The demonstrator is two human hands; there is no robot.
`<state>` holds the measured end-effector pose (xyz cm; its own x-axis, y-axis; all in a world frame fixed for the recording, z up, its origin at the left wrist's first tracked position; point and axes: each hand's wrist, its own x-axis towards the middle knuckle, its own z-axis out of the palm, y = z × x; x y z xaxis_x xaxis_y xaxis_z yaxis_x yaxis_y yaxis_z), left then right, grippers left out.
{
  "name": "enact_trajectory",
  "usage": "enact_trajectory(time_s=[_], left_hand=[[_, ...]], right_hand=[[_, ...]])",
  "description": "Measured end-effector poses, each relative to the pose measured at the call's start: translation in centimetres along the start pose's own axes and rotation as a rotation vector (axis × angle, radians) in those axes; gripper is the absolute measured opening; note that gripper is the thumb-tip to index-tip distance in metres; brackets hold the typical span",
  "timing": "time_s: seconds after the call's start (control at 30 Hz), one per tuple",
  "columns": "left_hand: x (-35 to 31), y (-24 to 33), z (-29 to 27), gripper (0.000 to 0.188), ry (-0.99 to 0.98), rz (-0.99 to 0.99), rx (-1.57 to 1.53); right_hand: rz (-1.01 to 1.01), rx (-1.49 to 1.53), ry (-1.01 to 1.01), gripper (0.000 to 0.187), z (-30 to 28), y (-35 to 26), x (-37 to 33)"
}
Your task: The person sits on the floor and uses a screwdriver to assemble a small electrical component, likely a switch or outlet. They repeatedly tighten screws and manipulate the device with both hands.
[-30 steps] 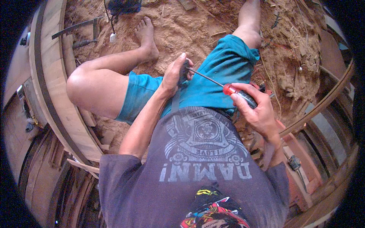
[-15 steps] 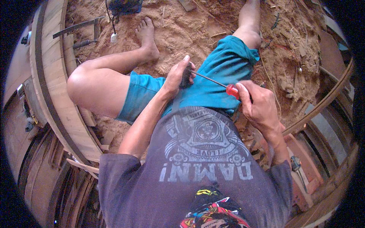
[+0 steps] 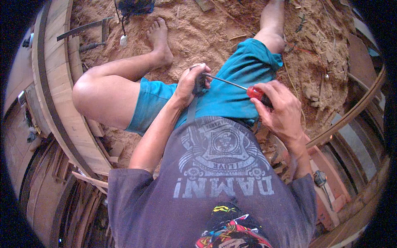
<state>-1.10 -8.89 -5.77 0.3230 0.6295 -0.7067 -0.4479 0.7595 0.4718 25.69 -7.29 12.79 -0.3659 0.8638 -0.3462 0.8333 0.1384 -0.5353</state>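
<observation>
My right hand (image 3: 283, 107) is wrapped round the red and black handle of a screwdriver (image 3: 255, 93). The thin metal shaft runs leftward across my lap, over the teal shorts. Its tip meets a small black blocky part (image 3: 199, 84) gripped in my left hand (image 3: 187, 86). My left thumb lies along the top of this part while the fingers curl behind it. What kind of part it is cannot be made out, and the exact spot where the tip touches is hidden.
Sawdust (image 3: 215, 37) covers the ground round my legs. Curved wooden planks (image 3: 58, 82) rise at the left. A black cord with a white end (image 3: 123, 40) lies near my left foot. At the right, a small tool (image 3: 320, 178) rests by a reddish board (image 3: 331, 173).
My right hand has turned with the screwdriver, its fingers now further over the handle. My left hand has shifted slightly left with the black part.
</observation>
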Motion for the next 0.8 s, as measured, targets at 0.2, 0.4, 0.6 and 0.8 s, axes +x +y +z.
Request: enact_trajectory(time_s=[0.2,0.4,0.6,0.8], left_hand=[[-0.4,0.6,0.5,0.041,-0.014,-0.028,-0.065],[-0.3,1.5,0.7,0.049,-0.061,-0.084,-0.336],[0.2,1.3,0.7,0.053,-0.195,-0.086,-0.255],[-0.6,1.2,0.0,0.048,-0.047,-0.061,-0.279]], right_hand=[[0.026,0.020,0.052,0.025,0.1,0.1,0.5],[0.274,0.579,0.045,0.025,3.2,4.4,0.6],[0.223,0.595,0.071,0.037,10.1,2.3,6.2],[0.241,1.009,0.049,0.030,15.3,1.7,10.0]])
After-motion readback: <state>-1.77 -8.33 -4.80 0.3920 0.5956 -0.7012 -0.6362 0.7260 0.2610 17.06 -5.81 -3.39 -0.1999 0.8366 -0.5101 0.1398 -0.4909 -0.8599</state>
